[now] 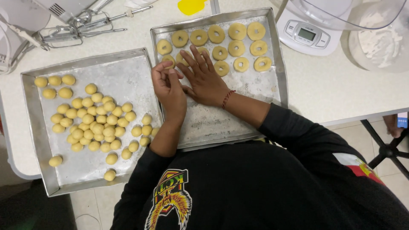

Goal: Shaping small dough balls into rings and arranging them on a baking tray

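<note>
Dough rings, pale yellow, holed at the centre: you have about a dozen laid in rows at the far end of the right-hand metal tray, whose near half is bare and floured. Your right hand lies flat on that tray just below the rings, fingers spread, fingertips touching the nearest row; a red thread bracelet circles its wrist. Your left hand sits just beside it over the tray's left edge, fingers curled inward with thumb and forefinger pressed together; whether a piece of dough lies in the pinch, you cannot tell from this view. Left-hand metal tray, set alongside and touching: many small round dough balls, clustered at the middle, a few strays near the corners. Beyond, on the white table: mixer beaters at the far left, a white kitchen scale at the far right under a clear bowl, a floured container just beside it
</note>
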